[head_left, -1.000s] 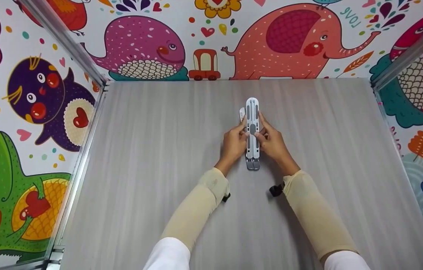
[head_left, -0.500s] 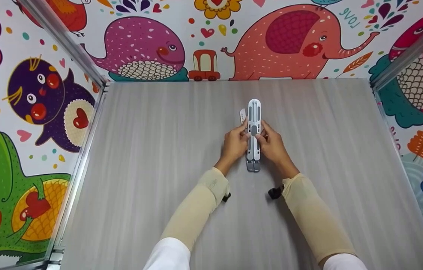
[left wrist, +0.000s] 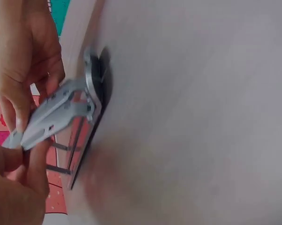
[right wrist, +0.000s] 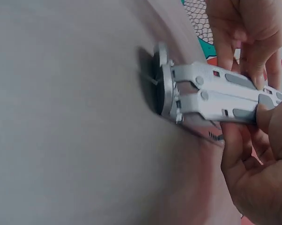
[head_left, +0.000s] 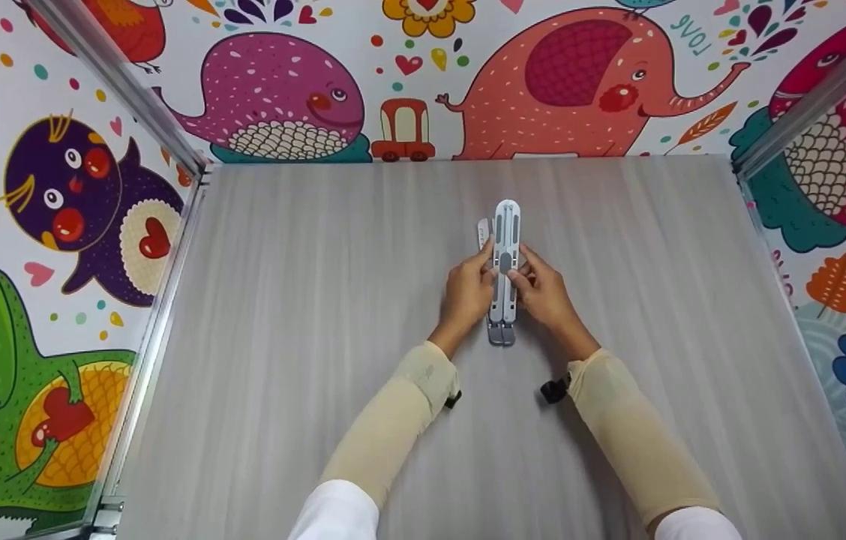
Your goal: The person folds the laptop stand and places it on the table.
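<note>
A silver folding laptop stand [head_left: 506, 225] with grey pads is held by both hands at its middle, its folded bars side by side and pointing away from the person. My left hand [head_left: 469, 289] grips its left edge, and my right hand [head_left: 545, 292] grips the right edge with the thumb on top near the round grey pad. Dark hinged feet [head_left: 501, 334] form the near end. In both wrist views, the upper bars slope up from these feet, above a lower bar [left wrist: 80, 154] close over the table. Some fingers are hidden under the stand.
The grey wood-grain table [head_left: 303, 300] spreads around the hands. Walls printed with cartoon animals [head_left: 280, 97] border it at the back and sides, with metal posts [head_left: 805, 105] at the far corners. A small black device [head_left: 554, 390] sits at the right wrist.
The laptop stand has turned slightly, its near end shifting a little left. Both hands keep their hold at its middle. The head view has shifted slightly.
</note>
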`<state>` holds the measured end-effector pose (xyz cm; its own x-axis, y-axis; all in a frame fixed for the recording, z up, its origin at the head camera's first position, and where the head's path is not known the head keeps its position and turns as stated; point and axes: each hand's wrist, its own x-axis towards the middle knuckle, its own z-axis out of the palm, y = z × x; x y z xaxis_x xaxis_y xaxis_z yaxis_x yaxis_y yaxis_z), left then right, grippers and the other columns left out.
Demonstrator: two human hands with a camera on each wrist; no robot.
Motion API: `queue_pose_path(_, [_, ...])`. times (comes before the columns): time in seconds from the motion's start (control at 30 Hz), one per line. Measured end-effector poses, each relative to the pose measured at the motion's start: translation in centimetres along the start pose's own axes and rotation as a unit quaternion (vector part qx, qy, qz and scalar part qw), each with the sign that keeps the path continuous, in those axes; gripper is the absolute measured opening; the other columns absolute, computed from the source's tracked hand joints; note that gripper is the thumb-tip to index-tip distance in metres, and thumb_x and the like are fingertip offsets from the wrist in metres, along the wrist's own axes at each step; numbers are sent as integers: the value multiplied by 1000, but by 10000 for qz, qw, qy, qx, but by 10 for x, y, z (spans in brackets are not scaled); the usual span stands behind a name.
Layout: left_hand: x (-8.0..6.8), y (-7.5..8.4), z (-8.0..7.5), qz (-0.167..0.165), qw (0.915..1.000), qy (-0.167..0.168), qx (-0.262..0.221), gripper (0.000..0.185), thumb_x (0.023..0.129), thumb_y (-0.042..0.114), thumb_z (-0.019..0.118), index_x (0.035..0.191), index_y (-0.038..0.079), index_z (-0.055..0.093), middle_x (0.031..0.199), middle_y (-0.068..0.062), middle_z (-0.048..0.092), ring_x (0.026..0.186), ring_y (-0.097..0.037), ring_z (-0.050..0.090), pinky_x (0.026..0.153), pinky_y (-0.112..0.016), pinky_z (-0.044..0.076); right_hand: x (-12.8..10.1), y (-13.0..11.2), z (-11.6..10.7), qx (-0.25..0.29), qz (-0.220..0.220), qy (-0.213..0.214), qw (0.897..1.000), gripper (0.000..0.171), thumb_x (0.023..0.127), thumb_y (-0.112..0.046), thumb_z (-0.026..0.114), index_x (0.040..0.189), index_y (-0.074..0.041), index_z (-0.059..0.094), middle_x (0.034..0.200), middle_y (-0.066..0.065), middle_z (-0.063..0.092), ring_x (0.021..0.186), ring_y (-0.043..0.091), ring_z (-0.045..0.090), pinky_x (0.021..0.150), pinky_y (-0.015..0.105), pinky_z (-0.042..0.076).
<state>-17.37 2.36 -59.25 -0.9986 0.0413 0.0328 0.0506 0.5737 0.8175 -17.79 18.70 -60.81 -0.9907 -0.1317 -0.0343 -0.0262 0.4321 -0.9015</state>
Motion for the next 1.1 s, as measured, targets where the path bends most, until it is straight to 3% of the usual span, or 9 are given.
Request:
queue_pose_path(0.17, [-25,5,6,115,9970,342,691,66,99,17,65,159,14,38,112,-12,66,94,-22,64,83,-38,55,12,-3,-14,-123,-151,-303,9994,58,100,-18,67,154,-12,46,101,17,65,85,28,69,65,36,62])
queue_pose_path(0.37, [-60,17,18,-151,9866,77,1624,97,90,31,78,164,11,19,116,-15,60,94,-28,64,79,-43,55,43,-28,-38,-696,-1218,206,9899,49,103,-15,61,150,-6,51,119,22,68,97,32,68,81,39,57])
queue_pose_path(0.5, [-71,24,29,-618,9733,-222,2199,110,85,36,83,164,11,12,117,-15,59,92,-28,64,72,-42,55,65,-49,-45,-1252,-1800,172,9755,46,103,-15,61,148,-16,56,129,18,68,108,31,68,92,46,56])
queue_pose_path(0.63, [-71,27,35,-972,9627,-382,2495,116,83,38,85,165,12,6,112,-14,62,90,-27,65,70,-41,56,76,-64,-43,-1761,-1615,-198,9708,48,100,-19,65,146,-31,57,134,8,69,112,23,68,97,43,56])
queue_pose_path(0.73, [-69,28,35,-964,9575,-435,2682,116,83,39,85,164,9,8,106,-14,64,88,-27,67,70,-41,56,79,-68,-40,-1849,-1394,-294,9724,46,97,-17,69,140,-31,62,129,4,70,108,19,68,93,39,58])
queue_pose_path(0.97, [-67,25,35,-522,9405,-224,3349,115,78,43,87,162,3,20,96,-12,71,78,-25,70,65,-42,55,85,-66,-36,-1383,-1308,167,9816,34,91,-9,76,124,-16,75,110,6,75,90,17,69,66,24,59])
queue_pose_path(1.1, [-66,22,35,-370,9401,-68,3387,113,75,41,88,161,4,25,91,-10,72,74,-24,70,62,-42,53,86,-67,-36,-1202,-1212,272,9850,32,89,-5,77,120,-11,77,107,9,76,88,21,70,60,15,55])
